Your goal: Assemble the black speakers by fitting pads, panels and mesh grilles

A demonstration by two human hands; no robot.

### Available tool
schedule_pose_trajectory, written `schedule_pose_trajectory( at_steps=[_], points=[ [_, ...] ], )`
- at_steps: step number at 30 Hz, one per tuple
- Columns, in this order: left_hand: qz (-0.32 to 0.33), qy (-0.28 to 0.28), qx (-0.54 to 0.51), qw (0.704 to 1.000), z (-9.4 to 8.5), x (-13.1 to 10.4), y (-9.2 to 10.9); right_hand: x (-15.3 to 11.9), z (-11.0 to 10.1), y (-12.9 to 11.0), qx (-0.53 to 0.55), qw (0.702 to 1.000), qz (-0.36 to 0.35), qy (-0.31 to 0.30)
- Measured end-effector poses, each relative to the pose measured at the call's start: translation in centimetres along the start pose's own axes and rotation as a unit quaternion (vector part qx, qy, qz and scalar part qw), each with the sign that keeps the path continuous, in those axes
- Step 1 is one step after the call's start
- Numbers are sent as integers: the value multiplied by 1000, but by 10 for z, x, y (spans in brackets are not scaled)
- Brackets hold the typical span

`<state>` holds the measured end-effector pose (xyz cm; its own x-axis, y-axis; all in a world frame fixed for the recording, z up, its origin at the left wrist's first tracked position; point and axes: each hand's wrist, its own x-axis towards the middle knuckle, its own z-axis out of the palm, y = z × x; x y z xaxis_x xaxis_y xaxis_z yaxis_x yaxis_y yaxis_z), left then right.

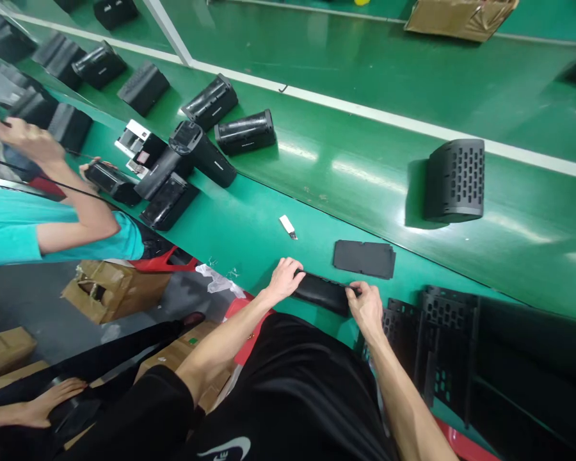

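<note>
Held panel [322, 296] black; table [240, 218] green; panel's 2 o'clock, casing [456, 182] dark grey, slot-patterned; 9 o'clock, shirt [9, 234] turquoise.

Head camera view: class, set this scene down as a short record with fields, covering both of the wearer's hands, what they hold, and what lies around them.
Left hand: at the left end of a black part
Right hand: at the right end of the same part
Ahead of the hands: dark flat sheets and a small white object
Farther off, right: black perforated box
Beside right forearm: black perforated panels
Far left: a co-worker in a teal shirt, near several black units
</note>
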<state>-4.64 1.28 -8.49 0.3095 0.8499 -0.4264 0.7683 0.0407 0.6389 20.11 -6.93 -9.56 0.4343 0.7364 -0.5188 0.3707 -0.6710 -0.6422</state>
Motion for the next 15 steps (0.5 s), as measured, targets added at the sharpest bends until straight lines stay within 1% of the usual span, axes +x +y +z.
schedule_pose_trajectory(
  at_steps=[2,4,6,8,10,11,12,15],
  points=[
    [-9,-17,-72,997,-10,0,3,3,-10,-5,36,999,-3,-33],
    [-26,-28,-181,983,-20,-2,10,0,-23,-12,75,994,3,-76],
    [-40,-42,-313,948,-30,-6,19,-7,-37,-19,132,983,24,-123],
    [-43,-62,-411,909,-37,-11,29,-17,-49,-27,227,960,53,-156],
    [-44,-71,-466,881,-42,-16,38,-27,-57,-34,328,929,74,-158],
    [-44,-71,-477,875,-44,-18,42,-31,-60,-37,363,917,79,-147],
    [-43,-69,-478,874,-46,-19,45,-34,-62,-38,381,912,80,-132],
    [-36,-57,-460,885,-48,-22,51,-39,-63,-37,394,909,91,-104]
  ],
)
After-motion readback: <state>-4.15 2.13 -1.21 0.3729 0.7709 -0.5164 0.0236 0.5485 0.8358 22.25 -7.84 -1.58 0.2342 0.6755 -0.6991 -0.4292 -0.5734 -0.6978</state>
